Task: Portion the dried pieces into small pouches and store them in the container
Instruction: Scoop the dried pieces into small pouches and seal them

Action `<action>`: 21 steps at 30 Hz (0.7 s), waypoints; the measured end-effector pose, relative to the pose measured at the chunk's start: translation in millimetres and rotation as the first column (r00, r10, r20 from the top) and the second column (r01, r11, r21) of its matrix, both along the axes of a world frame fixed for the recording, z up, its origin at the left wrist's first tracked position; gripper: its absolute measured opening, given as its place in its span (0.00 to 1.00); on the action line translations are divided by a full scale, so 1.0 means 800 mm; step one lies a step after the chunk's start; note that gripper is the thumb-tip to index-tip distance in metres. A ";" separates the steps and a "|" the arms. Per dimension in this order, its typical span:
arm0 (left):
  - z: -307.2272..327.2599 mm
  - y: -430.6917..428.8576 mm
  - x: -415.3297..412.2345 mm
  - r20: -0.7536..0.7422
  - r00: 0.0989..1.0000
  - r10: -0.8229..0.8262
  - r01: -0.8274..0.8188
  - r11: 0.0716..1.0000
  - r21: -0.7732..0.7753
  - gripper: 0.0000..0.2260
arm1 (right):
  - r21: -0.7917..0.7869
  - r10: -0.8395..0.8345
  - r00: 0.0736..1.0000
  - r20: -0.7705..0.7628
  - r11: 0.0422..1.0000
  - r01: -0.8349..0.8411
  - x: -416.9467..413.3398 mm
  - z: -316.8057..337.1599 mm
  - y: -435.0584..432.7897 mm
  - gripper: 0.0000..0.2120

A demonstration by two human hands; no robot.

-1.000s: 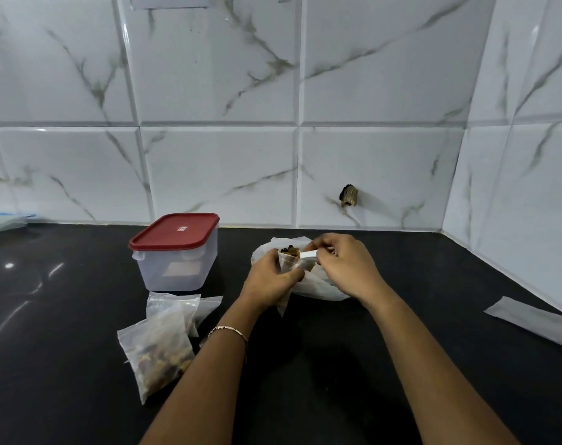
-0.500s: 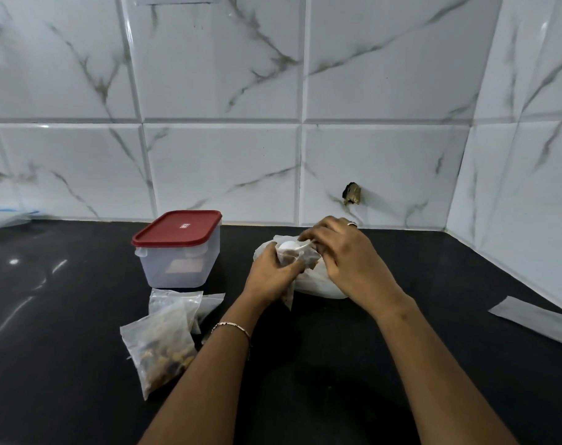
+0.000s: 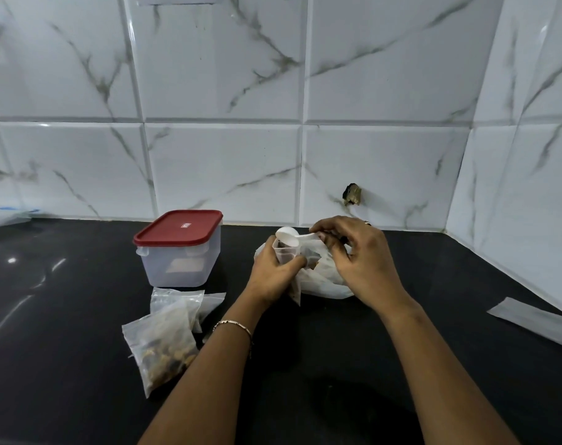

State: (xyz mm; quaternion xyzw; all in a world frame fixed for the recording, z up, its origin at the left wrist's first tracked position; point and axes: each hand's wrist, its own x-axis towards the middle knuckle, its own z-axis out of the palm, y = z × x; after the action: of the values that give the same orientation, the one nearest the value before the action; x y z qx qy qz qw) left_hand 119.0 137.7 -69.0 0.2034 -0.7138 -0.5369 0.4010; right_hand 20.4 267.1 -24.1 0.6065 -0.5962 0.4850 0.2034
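Both hands holding: left hand [image 3: 271, 276] fingers wrap pouch [image 3: 284, 253]; right hand [image 3: 364, 261] fingers pinch scoop [image 3: 288, 236], bowl above pouch mouth.

Container [image 3: 181, 252] left of bag [image 3: 324, 284]; filled pouch [image 3: 160, 345] before container, on counter [image 3: 305, 364].
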 end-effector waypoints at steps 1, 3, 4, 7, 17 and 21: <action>-0.001 -0.001 0.000 -0.018 1.000 0.013 -0.013 1.000 -0.006 0.21 | -0.036 0.022 0.997 0.074 0.999 -0.020 0.000 0.001 0.001 0.06; -0.001 -0.004 0.000 -0.041 0.999 0.035 -0.036 0.999 -0.017 0.17 | -0.132 0.027 0.970 0.242 0.991 0.005 -0.001 0.004 0.004 0.06; -0.001 -0.005 0.000 -0.026 0.999 0.035 -0.035 0.999 -0.027 0.17 | -0.160 -0.011 0.949 0.315 0.985 0.065 -0.004 0.005 0.007 0.05; 0.000 -0.006 0.002 -0.016 0.998 0.055 -0.056 0.996 -0.074 0.17 | -0.072 -0.214 0.867 0.450 0.959 0.274 -0.015 0.004 0.013 0.05; -0.006 -0.006 0.004 0.052 0.996 0.071 -0.067 0.995 -0.070 0.21 | 0.408 -0.546 0.730 0.411 0.826 0.389 -0.039 -0.019 0.005 0.06; -0.009 -0.003 0.005 0.068 0.995 0.073 -0.070 0.997 -0.038 0.22 | 0.534 -0.642 0.716 0.273 0.721 0.442 -0.048 -0.038 -0.001 0.07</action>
State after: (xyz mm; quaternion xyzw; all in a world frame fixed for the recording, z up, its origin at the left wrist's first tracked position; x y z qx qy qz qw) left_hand 122.8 135.4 -75.8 0.2402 -0.7292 -0.5019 0.3984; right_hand -18.3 266.3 -54.5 0.3013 -0.8723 0.3805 0.0604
